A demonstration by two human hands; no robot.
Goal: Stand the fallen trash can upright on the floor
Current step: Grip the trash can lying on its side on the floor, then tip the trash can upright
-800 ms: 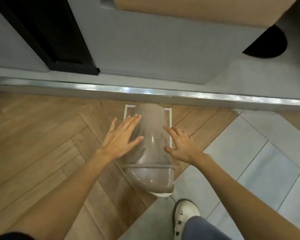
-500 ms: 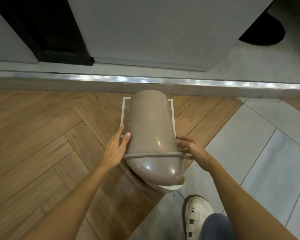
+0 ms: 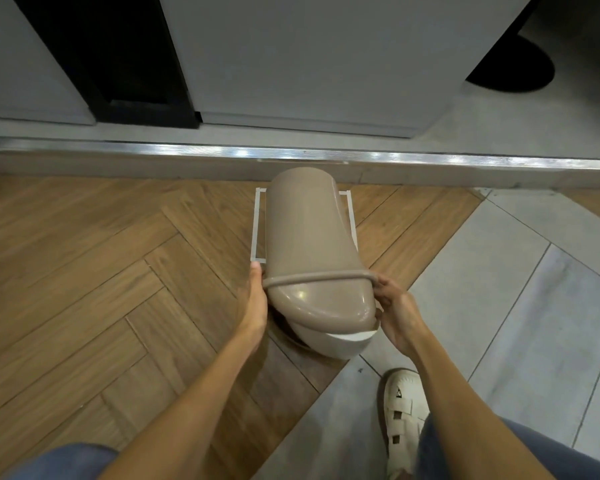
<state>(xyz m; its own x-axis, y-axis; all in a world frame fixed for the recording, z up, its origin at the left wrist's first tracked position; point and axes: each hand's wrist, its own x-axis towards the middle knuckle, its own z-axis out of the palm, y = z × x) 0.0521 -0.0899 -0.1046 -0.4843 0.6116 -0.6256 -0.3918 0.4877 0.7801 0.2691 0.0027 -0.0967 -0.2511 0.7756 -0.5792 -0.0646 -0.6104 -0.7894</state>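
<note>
A beige plastic trash can (image 3: 307, 233) is tilted over the wood floor, its base end pointing away toward the metal floor strip and its rounded lid end toward me, raised off the floor. My left hand (image 3: 255, 301) grips the left side at the raised rim band. On the right side, my right hand (image 3: 394, 310) holds the same rim with its fingers curled around it. A white edge shows under the lid at the near end. A white tape square (image 3: 257, 230) on the floor lies under the can.
A metal threshold strip (image 3: 430, 157) runs across just behind the can, with a grey cabinet panel (image 3: 309, 64) beyond it. Grey tiles (image 3: 499, 289) lie to the right. My white sandal (image 3: 404, 410) stands close in front of the can.
My hands went from resting flat on the can's sides to gripping its rim band. The lid end has risen off the floor and come toward me.
</note>
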